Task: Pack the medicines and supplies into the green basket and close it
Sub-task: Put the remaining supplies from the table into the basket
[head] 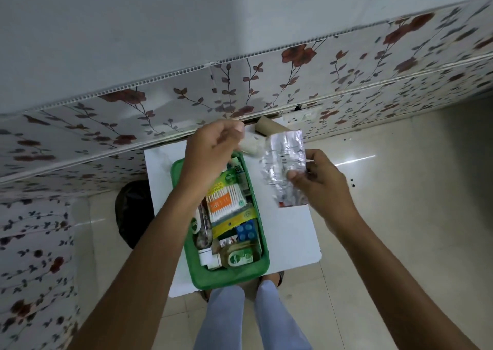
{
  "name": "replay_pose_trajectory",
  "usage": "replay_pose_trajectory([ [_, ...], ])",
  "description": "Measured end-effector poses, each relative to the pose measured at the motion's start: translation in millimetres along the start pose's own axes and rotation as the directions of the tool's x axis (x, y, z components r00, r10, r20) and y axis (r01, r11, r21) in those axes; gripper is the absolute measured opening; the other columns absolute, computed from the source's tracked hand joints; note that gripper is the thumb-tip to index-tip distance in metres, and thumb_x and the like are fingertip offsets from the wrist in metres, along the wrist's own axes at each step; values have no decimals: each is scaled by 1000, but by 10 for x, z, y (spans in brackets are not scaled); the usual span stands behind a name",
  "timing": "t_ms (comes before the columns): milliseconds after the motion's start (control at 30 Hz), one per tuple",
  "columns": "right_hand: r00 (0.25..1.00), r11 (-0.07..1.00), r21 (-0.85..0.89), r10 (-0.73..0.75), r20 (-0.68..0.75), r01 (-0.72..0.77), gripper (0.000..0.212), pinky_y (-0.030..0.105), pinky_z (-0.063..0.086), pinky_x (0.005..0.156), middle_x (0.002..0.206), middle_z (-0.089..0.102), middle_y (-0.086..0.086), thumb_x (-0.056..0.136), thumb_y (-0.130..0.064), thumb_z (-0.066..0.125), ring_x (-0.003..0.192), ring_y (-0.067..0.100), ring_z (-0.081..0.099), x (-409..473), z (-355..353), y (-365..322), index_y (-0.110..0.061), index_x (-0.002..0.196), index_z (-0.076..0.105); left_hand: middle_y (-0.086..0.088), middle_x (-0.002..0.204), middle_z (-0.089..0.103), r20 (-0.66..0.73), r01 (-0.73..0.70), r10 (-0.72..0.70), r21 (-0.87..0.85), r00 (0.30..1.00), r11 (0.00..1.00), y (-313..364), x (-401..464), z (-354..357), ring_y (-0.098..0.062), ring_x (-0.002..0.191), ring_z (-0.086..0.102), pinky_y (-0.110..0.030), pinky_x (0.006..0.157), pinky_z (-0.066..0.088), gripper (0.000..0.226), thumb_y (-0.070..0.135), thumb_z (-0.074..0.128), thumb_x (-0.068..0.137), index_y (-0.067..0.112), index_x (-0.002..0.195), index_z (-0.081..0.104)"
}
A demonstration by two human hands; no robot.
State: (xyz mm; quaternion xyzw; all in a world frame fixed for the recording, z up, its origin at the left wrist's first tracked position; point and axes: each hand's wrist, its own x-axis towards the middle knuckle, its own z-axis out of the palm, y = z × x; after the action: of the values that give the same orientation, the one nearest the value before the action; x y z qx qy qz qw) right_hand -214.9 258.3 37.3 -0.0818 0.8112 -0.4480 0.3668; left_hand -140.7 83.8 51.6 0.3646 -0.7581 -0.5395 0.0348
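White table point(288, 232): foil strip point(285, 168) pinched in right hand point(324, 187), beside green basket point(226, 276).

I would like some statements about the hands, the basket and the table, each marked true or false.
1. The right hand holds a silver blister strip. True.
2. The green basket is empty. False: it holds a cotton swab pack, bottles and tablets.
3. The basket stands on a white table. True.
4. The left hand rests flat on the table. False: it is raised over the basket's far end.
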Motion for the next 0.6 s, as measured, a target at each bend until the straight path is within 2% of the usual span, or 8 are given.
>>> replay_pose_trajectory([
  [100,991,989,146,11,134,-31,19,44,58,76,96,72,6,83,-18,65,85,22,69,-68,226,-162,-21,100,57,7,88,71,143,152,-140,-78,980,985,-44,-245,-61,-5,72,66,-21,60,50,15,26,64,83,25,98,63],
  [200,994,990,-96,-101,36,105,17,37,53,76,89,72,5,90,-30,53,82,22,66,82,375,-171,-19,96,64,14,64,68,-24,188,-191,-108,981,976,-192,-373,-118,3,55,61,-20,55,50,17,12,69,79,28,83,64],
  [267,962,939,-296,-229,-148,178,21,33,46,79,96,70,12,92,-22,51,89,27,63,357,380,-84,-12,103,65,12,70,67,-84,237,-243,-76,966,968,-354,-414,-200,5,50,59,-20,56,52,16,12,70,78,25,85,64],
  [300,935,893,-409,-291,-203,189,23,33,43,82,104,68,14,91,-15,51,97,31,59,530,370,-24,-9,109,62,3,81,68,-71,274,-277,-49,958,960,-414,-433,-235,2,49,60,-25,59,54,21,15,71,77,18,96,65],
  [367,916,781,-604,-343,-207,156,35,39,39,92,119,61,18,88,-8,50,111,36,51,870,367,107,-6,123,53,-11,97,65,4,329,-330,36,944,944,-505,-482,-262,-4,46,61,-34,58,56,40,18,72,77,8,114,59],
  [433,935,680,-725,-317,-157,109,42,45,37,95,127,56,18,89,-12,47,118,38,45,1109,410,207,-8,130,44,-12,94,63,53,325,-334,135,941,936,-545,-546,-228,-8,46,61,-37,54,58,41,18,72,77,7,114,59],
  [500,944,601,-790,-317,-96,121,40,45,37,92,126,55,21,90,-14,46,114,39,46,1225,446,264,-7,129,43,-9,85,60,45,296,-310,202,950,934,-536,-595,-176,-17,53,60,-28,49,57,35,15,72,77,5,109,60],
  [600,925,627,-764,-362,-113,152,36,42,38,85,119,55,25,89,-11,48,106,40,47,1158,416,277,-2,124,47,-4,70,50,31,210,-232,324,972,922,-557,-644,-90,-26,65,59,-43,65,58,29,17,70,78,0,99,60],
])
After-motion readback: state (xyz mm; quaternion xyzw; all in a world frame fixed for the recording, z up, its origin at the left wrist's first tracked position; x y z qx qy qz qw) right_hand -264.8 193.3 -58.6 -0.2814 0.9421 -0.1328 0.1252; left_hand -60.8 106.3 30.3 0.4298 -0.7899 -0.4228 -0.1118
